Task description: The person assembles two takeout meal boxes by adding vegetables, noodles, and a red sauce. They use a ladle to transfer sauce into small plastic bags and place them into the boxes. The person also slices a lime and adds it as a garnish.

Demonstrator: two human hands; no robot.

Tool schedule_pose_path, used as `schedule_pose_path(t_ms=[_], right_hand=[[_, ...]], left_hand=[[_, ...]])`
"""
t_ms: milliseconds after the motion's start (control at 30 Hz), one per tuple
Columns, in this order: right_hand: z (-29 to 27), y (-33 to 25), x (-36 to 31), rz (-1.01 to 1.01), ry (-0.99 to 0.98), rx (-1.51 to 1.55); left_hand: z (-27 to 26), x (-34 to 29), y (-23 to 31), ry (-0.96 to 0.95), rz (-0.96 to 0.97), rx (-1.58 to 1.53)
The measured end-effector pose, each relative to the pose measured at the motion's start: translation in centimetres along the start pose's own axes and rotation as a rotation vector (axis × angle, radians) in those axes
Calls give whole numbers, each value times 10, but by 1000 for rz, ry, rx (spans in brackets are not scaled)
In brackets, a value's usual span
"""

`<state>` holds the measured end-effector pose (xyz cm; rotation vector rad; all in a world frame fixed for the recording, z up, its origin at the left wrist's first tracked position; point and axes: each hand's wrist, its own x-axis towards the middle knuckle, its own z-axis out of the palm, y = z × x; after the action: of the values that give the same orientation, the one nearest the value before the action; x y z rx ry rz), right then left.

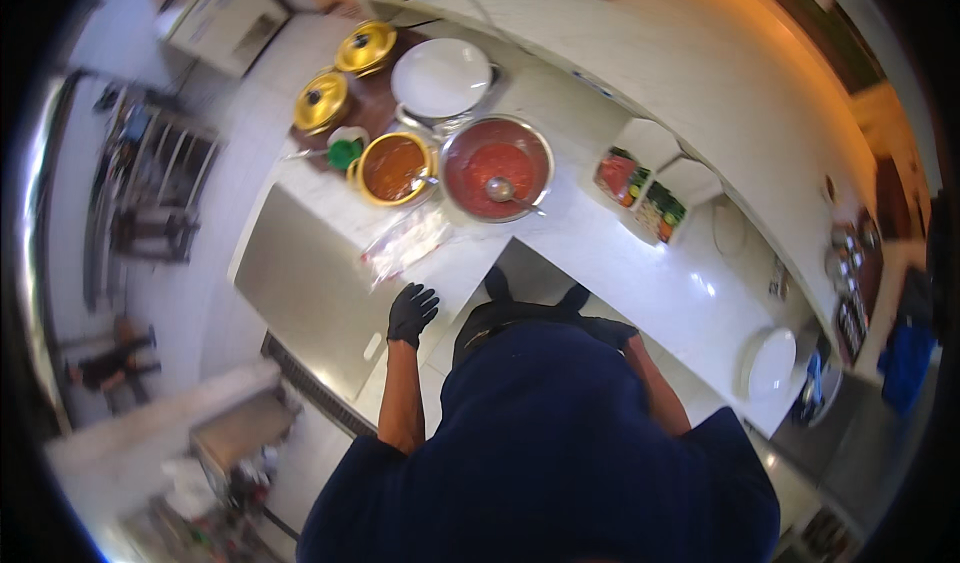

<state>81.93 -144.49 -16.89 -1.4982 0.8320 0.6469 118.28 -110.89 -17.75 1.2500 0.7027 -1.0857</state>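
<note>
My left hand [412,315], in a black glove, hangs by the counter edge with its fingers stretched out and nothing in them. Nearest to it lies a clear plastic bag [410,247] with pale contents. My right hand [618,333], also gloved in black, is at my waist, largely hidden against my dark clothes; its fingers do not show. Ahead stands a metal bowl [452,175] of red sauce with a ladle [500,190] resting in it. To its left is a yellow-rimmed pot [366,195] of orange-brown sauce, with a utensil in it.
Two lidded golden pots [320,103] and a stack of white plates [441,77] stand at the back. White containers [683,203] of cut vegetables and meat sit right. A steel panel [310,283] lies on the left counter; a white plate [771,364] stands far right.
</note>
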Motion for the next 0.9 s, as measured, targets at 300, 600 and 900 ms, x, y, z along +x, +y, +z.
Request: schedule_pose_path(t_ms=[300, 600, 900], right_hand=[[53, -1, -24, 197, 149, 151], [86, 12, -38, 321, 283, 289], [102, 13, -41, 331, 362, 368]], left_hand=[[36, 56, 12, -411, -162, 137], [181, 57, 55, -577, 212, 159], [277, 103, 78, -440, 318, -10]])
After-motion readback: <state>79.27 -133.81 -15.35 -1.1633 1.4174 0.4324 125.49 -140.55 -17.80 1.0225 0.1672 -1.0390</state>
